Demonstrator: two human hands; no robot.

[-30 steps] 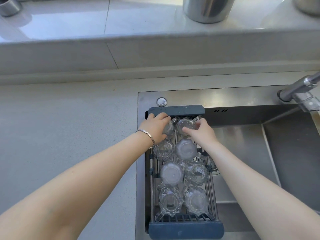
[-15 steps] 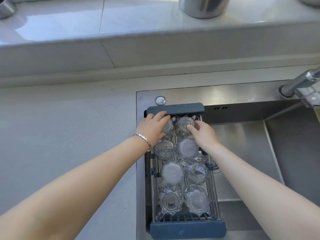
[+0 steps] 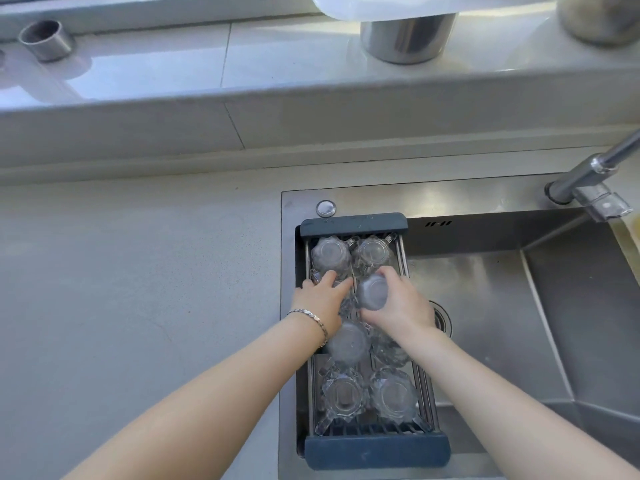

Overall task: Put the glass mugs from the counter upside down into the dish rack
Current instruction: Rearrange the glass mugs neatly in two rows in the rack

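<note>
Two hands over dish rack w/ eight glass mugs upside down in 2 rows, right hand grasping 2nd-row mug, left hand fingers on mug beside it, grip unclear, 2 mugs beyond fingertips, 4 nearer wrists.

The right hand is closed around one upturned mug in the dish rack; the left hand lies just left of that grip, on the neighbouring mug. Two mugs stand beyond the grip, four nearer the person. The rack spans the sink, whose basin opens to the right. The faucet sits far right, the counter left.
</note>
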